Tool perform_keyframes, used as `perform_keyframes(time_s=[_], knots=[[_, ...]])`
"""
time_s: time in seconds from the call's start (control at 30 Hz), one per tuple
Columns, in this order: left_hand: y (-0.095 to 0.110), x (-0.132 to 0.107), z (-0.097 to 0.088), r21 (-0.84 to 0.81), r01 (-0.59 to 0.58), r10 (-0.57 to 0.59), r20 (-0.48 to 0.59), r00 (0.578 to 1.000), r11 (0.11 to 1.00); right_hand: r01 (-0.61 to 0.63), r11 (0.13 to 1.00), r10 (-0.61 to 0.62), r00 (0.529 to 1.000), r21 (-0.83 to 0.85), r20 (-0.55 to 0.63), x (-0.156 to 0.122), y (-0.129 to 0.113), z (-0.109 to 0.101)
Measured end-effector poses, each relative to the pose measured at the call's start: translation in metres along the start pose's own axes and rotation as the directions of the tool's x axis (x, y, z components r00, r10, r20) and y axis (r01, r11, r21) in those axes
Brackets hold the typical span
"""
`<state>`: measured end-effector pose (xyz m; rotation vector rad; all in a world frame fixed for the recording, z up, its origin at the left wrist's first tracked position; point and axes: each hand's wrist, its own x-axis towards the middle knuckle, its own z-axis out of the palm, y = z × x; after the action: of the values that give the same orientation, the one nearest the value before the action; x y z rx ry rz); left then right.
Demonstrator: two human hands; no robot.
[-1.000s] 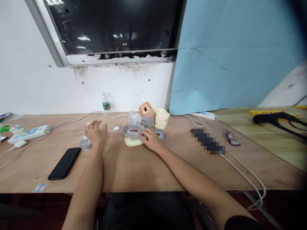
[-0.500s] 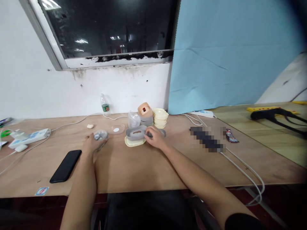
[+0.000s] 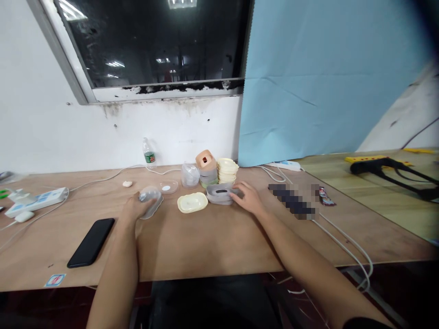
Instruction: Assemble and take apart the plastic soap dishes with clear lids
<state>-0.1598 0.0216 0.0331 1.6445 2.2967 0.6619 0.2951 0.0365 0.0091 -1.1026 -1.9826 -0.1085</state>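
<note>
My left hand (image 3: 133, 209) has its fingers curled round the edge of a clear plastic cover (image 3: 154, 208), low over the table at the left. My right hand (image 3: 249, 197) grips the right end of a grey oval-slotted plastic piece (image 3: 216, 197). Between the hands a cream tray (image 3: 192, 202) lies uncovered, just left of the grey piece. Behind stand a stack of cream trays (image 3: 227, 172), stacked grey pieces (image 3: 207, 175) with a peach slotted piece (image 3: 203, 160) on top, and clear covers (image 3: 190, 175). A flat clear piece with a white dot (image 3: 169, 186) lies beyond my left hand.
A black phone (image 3: 91, 242) lies near my left forearm. At the left is a white power strip (image 3: 37, 202) with cables; a bottle (image 3: 148, 153) stands by the wall. To the right are a blurred dark object (image 3: 291, 198), a snack wrapper (image 3: 327, 196) and a white cable (image 3: 346, 240).
My right hand has moved the grey piece off the cream tray to the right, leaving the tray uncovered. My left hand has shifted slightly, and the clear cover now shows more fully.
</note>
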Motion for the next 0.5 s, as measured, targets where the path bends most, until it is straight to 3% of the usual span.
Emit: perform_keyframes(time_s=[0.13, 0.23, 0.27, 0.33, 0.4, 0.5], knots=[[0.002, 0.000, -0.006, -0.285, 0.023, -0.070, -0.156, 0.985, 0.958, -0.012, 0.999, 0.008, 0.996, -0.048, -0.083, 0.003, -0.013, 0.008], [0.021, -0.005, 0.003, -0.574, -0.073, -0.065, -0.217, 0.974, 0.816, 0.023, 1.000, -0.024, 0.993, -0.008, -0.116, 0.002, -0.031, 0.014], [0.032, -0.009, 0.010, -0.672, -0.099, -0.028, -0.176, 0.984, 0.733, 0.047, 0.999, -0.045, 0.992, 0.017, -0.117, 0.001, -0.040, 0.017], [0.058, -0.021, 0.029, -0.871, -0.087, 0.046, -0.074, 0.996, 0.483, 0.110, 0.992, -0.104, 0.991, 0.066, -0.086, 0.001, -0.061, 0.025], [0.084, -0.038, 0.052, -0.951, -0.045, 0.175, 0.010, 0.985, 0.304, 0.193, 0.979, -0.192, 0.981, 0.070, -0.023, 0.002, -0.084, 0.036], [0.107, -0.063, 0.084, -0.968, 0.001, 0.313, 0.082, 0.946, 0.251, 0.283, 0.957, -0.285, 0.957, 0.061, 0.042, 0.006, -0.110, 0.050]])
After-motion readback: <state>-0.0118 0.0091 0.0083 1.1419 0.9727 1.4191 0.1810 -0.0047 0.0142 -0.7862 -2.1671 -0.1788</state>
